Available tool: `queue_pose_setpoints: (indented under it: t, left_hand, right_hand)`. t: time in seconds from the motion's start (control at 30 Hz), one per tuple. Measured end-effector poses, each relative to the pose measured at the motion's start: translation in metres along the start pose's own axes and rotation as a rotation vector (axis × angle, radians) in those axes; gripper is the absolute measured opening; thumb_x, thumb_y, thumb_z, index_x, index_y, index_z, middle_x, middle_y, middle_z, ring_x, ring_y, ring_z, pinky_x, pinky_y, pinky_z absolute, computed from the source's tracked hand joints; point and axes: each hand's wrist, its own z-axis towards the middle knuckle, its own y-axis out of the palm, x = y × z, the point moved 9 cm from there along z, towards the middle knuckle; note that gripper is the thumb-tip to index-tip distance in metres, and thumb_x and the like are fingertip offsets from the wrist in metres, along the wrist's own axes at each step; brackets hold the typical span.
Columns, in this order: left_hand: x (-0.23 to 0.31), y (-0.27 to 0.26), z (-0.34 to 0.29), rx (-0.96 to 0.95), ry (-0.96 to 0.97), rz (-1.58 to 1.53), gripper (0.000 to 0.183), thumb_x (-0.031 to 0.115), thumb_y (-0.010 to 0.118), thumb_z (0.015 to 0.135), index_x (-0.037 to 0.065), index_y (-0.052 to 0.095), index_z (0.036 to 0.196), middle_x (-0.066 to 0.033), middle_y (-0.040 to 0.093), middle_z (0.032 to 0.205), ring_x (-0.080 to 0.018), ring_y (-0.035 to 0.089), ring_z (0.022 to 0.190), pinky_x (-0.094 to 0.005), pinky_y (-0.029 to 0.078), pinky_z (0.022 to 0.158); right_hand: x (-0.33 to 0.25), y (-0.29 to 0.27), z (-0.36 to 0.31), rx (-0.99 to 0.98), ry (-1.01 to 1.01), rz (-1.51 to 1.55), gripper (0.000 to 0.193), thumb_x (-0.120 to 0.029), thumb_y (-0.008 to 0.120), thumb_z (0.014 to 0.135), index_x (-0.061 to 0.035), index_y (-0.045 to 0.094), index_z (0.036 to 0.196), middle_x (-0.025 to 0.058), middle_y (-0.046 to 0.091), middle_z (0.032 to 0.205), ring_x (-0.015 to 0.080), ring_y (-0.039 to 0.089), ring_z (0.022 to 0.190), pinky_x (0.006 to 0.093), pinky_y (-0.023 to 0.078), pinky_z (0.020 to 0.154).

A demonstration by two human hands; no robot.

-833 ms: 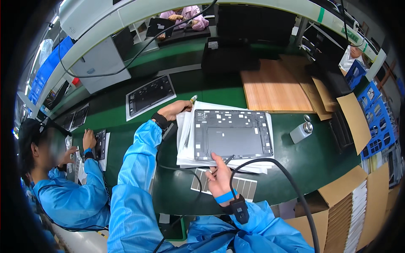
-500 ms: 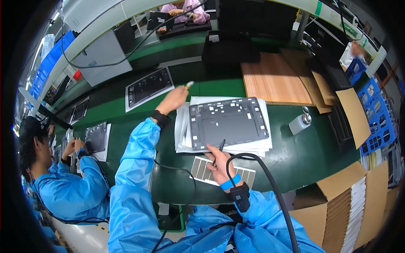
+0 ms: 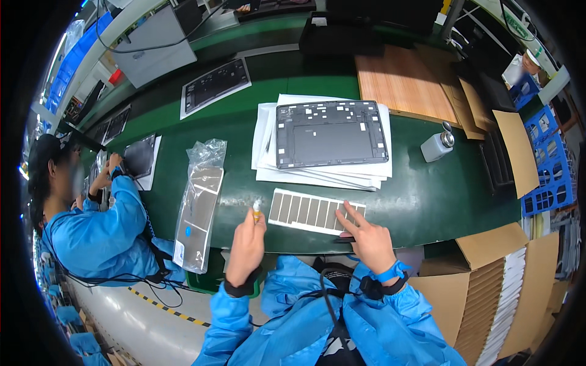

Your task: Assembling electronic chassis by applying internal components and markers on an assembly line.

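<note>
My left hand (image 3: 246, 247) is closed on a small piece with a yellow band and a whitish tip (image 3: 257, 208); its kind is unclear. My right hand (image 3: 372, 244) reaches two fingers onto the right end of a sheet of grey rectangular stickers (image 3: 308, 211). Against its palm it keeps a thin black tool (image 3: 343, 240), perhaps tweezers, mostly hidden. Beyond the sheet, a dark grey tablet-like housing (image 3: 329, 143) with several small white patches lies on stacked white sheets (image 3: 262, 160).
A clear plastic bag of grey sheets (image 3: 200, 213) lies left. At right stands a white pump bottle (image 3: 438, 146); behind are wooden boards (image 3: 406, 85). An open carton (image 3: 488, 293) is at lower right. A co-worker in blue (image 3: 97, 235) sits at left beside another panel (image 3: 139, 157).
My left hand has come back from beyond the housing to the near table edge, still holding the small piece. My right hand has left the housing's edge for the sticker sheet. The view has shifted.
</note>
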Motion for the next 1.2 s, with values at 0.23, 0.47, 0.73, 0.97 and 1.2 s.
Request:
queue_pose_setpoints:
  t: [0.23,0.47,0.73,0.97,1.2]
  left_hand:
    - [0.013,-0.002,0.032,0.104,0.296,0.113,0.038,0.014,0.043,0.099,-0.007,0.049,0.130,-0.0204,0.056,0.130,-0.0284,0.051,0.126,-0.0384,0.035,0.107]
    - [-0.060,0.000,0.181,0.005,0.117,-0.073,0.040,0.025,0.039,0.102,-0.003,0.055,0.125,-0.0075,0.063,0.112,-0.0211,0.056,0.101,-0.0350,0.042,0.093]
    - [-0.066,-0.018,0.112,0.020,-0.018,-0.333,0.045,0.024,0.042,0.103,-0.004,0.049,0.138,-0.0060,0.058,0.120,-0.0150,0.049,0.112,-0.0272,0.033,0.103]
    - [0.045,0.029,0.030,-0.194,-0.217,-0.814,0.015,0.027,0.042,0.105,0.014,0.042,0.113,0.0058,0.043,0.073,-0.0009,0.034,0.053,-0.0172,0.024,0.043]
    - [0.069,0.081,0.031,-0.258,-0.007,-0.586,0.056,0.013,0.047,0.097,0.003,0.017,0.143,0.0039,0.040,0.071,-0.0032,0.038,0.055,-0.0205,0.028,0.045]
  right_hand:
    - [0.055,-0.031,0.010,0.183,-0.069,0.316,0.052,-0.007,0.070,0.076,-0.0124,0.063,0.127,0.0120,0.057,0.137,0.0308,0.069,0.089,0.0374,0.055,0.074]
    - [0.172,-0.025,0.108,0.431,0.345,0.795,0.045,-0.032,0.076,0.085,0.0050,0.066,0.109,0.0159,0.071,0.098,0.0209,0.066,0.089,0.0335,0.051,0.079]
    - [0.127,-0.020,0.100,0.376,0.306,0.818,0.035,-0.026,0.076,0.085,0.0007,0.069,0.108,0.0111,0.071,0.090,0.0174,0.065,0.081,0.0305,0.051,0.076]
    - [0.046,-0.087,0.065,0.354,0.155,0.975,0.013,-0.013,0.064,0.095,-0.0007,0.069,0.096,0.0079,0.071,0.096,0.0154,0.064,0.086,0.0284,0.050,0.079]
    - [-0.046,-0.028,0.067,0.193,0.098,1.338,0.035,-0.021,0.067,0.096,0.0065,0.066,0.117,0.0080,0.061,0.126,0.0112,0.057,0.099,0.0253,0.047,0.084]
